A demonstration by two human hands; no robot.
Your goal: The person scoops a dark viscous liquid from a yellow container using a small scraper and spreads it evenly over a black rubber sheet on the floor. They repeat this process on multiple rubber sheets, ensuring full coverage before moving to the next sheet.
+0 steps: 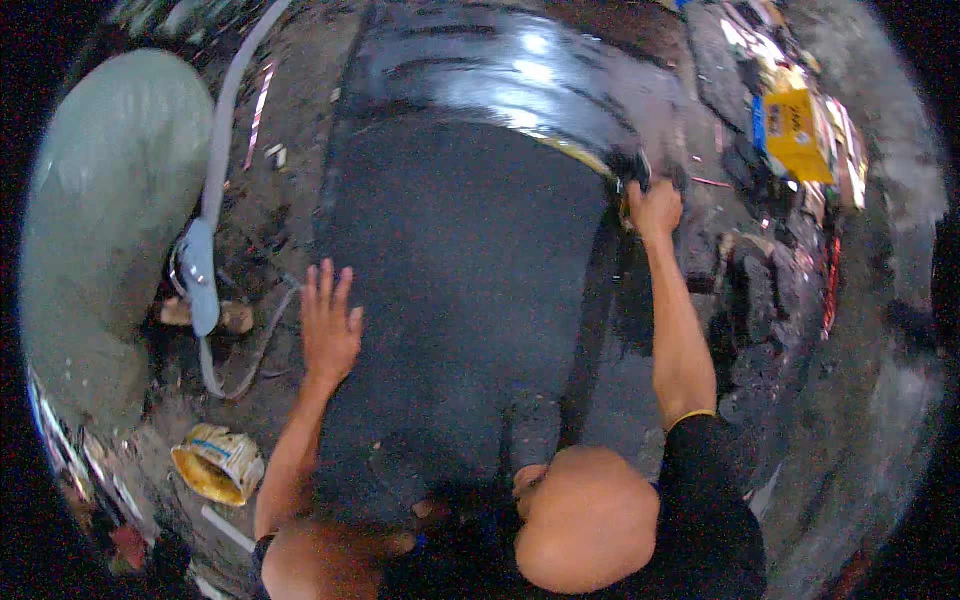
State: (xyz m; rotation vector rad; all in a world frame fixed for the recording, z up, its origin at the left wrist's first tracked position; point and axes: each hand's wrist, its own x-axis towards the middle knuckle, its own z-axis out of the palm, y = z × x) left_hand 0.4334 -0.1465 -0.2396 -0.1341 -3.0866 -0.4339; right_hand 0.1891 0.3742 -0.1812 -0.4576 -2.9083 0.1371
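A dark grey surface (470, 270) lies before me, with a shiny wet-looking band (470, 65) of curved streaks across its far part. At the far right, my right hand (656, 208) is closed round a dark hand tool (628, 165), blurred, its exact kind unclear. A thin yellow strip (570, 152) runs left from the tool along the border between shiny and dull areas; whether it belongs to the tool I cannot tell. My left hand (331, 325) is held out over the surface's left edge, fingers spread, holding nothing. Whether its palm touches down is unclear.
Left lie a grey hose (222, 130), a blue-grey sandal-shaped object (202, 275) and a tipped tub (215, 465) with yellowish insides. A large pale green rounded shape (120, 210) stands farther left. A yellow box (797, 137) sits among clutter on the right.
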